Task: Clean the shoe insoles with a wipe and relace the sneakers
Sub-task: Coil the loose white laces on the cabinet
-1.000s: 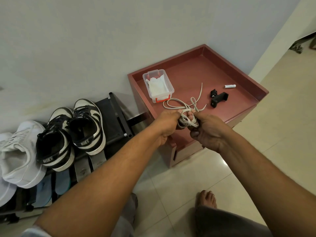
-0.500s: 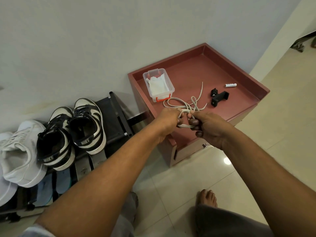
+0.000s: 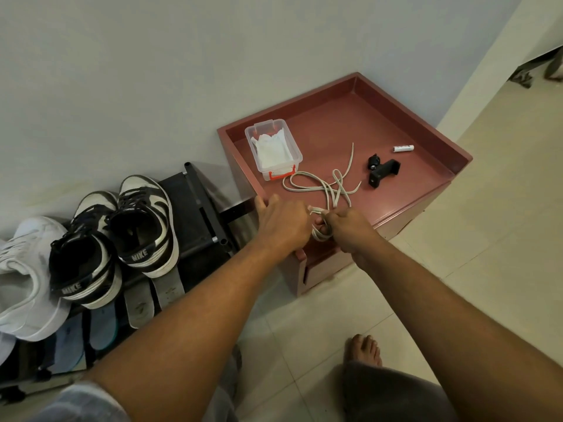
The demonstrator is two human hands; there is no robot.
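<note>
At the far left a white leather sneaker (image 3: 21, 278) lies partly out of frame on the black metal shoe rack (image 3: 195, 208). Next to it stands the pair of black-and-white Nike sneakers (image 3: 112, 239), heels toward the camera; dark laces seem to run across the nearer shoe's tongue, though the shadow makes that hard to confirm. Below them, two grey foam insoles (image 3: 152, 295) poke out from under the shoes, spotted with marks, so the wiping looks undone or at least unfinished; bluish shapes beside them are too dim to identify.

On the reddish-brown lipped cabinet top (image 3: 396, 117), the clear plastic box of white wipes (image 3: 272, 150) sits open near the left edge. The cream flat shoelace (image 3: 323, 187) trails loosely from beside the box toward the front edge. The left hand (image 3: 281, 222) and right hand (image 3: 350, 228) are close together there, both closed on a bunched coil of that lace; the fingers hide how it is wound and whether this is one lace or two. Relacing appears not to have begun with this lace.

Further right lie a small black clamp-like holder (image 3: 380, 170) and a white cylindrical stick (image 3: 402, 148), its label unreadable
</note>
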